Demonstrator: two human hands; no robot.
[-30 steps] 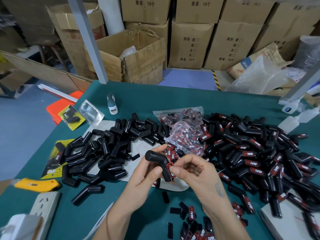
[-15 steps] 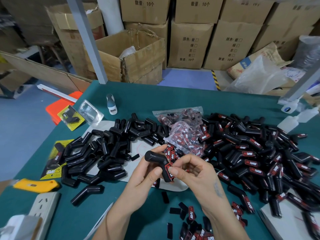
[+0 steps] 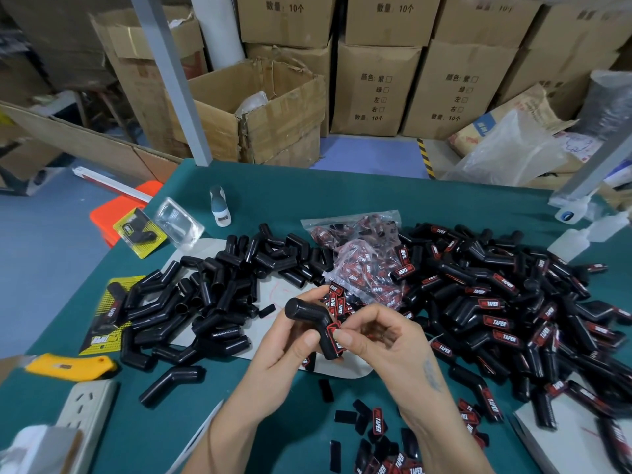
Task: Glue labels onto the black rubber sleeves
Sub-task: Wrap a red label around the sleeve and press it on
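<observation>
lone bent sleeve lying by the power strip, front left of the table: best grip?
Take the sleeve by its longer straight leg, from above, fingers across its width. It lies flat on the table, apart from the pile, so both sides are free. Avoid the bend, where the fingers would seat unevenly.

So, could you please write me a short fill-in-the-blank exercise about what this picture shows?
1. The left hand holds a black bent ____.
2. The right hand presses a red ____ onto the sleeve.
3. The yellow knife lies at the table's ____ edge.
4. The pile of labelled sleeves lies on the person's ____ side.

Missing words: sleeve; label; left; right
</observation>
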